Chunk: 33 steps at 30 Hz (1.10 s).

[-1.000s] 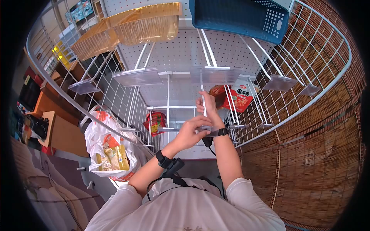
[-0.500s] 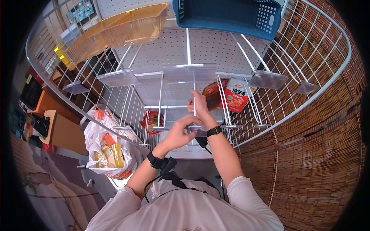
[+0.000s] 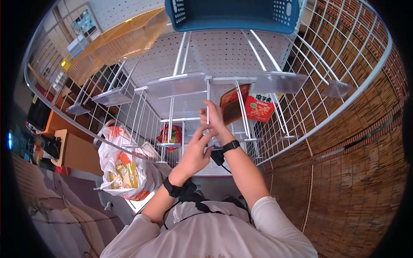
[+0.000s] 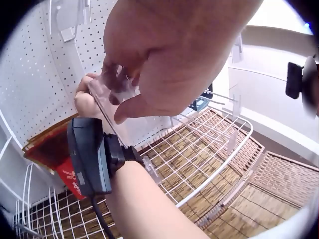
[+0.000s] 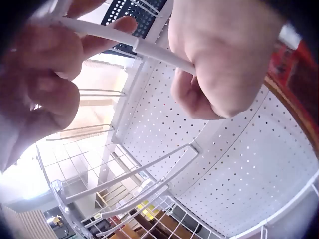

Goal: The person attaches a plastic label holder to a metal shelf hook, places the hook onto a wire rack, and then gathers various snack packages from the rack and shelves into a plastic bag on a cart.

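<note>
In the head view my right hand (image 3: 215, 117) is at the middle of the rack, behind my left hand. It grips the white rod of a display hook (image 5: 164, 56), with the fingers curled round it in the right wrist view. My left hand (image 3: 195, 150) is at the hook's front end. There, thumb and fingers pinch a clear plastic label holder (image 4: 105, 107), partly hidden by the hand in the left wrist view. A red snack pack (image 3: 260, 107) and a brown-and-red pack (image 3: 234, 103) hang just right of my right hand.
Above are a blue basket (image 3: 232, 19) and an amber plastic tray (image 3: 116, 43). Hooks with clear label holders (image 3: 282, 81) jut out on both sides. Another red pack (image 3: 170, 135) hangs low on the left. A white bag (image 3: 146, 172) with gold packs stands below left.
Basket, tray and upper hooks have shifted left in the head view. Both hands appear further left too, the right one still gripping the rod. The left hand's fingers have shifted at the hook's front end.
</note>
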Each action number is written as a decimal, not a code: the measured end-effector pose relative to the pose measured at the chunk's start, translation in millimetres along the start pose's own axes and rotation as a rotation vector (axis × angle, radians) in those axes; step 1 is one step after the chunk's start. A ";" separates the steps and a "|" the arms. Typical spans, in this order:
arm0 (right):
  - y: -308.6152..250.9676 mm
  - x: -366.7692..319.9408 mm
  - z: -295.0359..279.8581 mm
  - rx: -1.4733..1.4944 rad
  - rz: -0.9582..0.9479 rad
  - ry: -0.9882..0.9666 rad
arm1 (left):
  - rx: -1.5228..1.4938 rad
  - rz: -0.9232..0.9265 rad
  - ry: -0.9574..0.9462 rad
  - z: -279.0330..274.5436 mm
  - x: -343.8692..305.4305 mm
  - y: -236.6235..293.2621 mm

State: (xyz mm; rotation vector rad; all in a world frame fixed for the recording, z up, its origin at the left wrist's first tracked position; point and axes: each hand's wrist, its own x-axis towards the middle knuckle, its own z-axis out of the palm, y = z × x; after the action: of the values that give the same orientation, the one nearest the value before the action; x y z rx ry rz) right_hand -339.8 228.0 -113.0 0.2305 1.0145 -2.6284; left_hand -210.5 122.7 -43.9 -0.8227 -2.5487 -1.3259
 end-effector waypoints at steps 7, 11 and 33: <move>1.5 -10.1 -13.8 -0.155 0.080 -0.058 | 0.345 0.097 -0.156 3.1 0.6 -4.3; 54.8 -0.5 -62.0 0.082 0.074 -0.229 | 0.285 0.168 -0.150 -5.2 11.8 11.5; 148.4 -173.4 -172.5 -1.195 -0.206 0.048 | 0.218 -0.621 -0.081 42.2 206.9 -111.0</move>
State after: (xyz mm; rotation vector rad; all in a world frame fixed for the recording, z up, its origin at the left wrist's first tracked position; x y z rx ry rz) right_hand -119.6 280.9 -287.9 -0.1059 2.4514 -1.7047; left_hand -438.3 187.9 -70.8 -0.0327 -3.0795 -1.1159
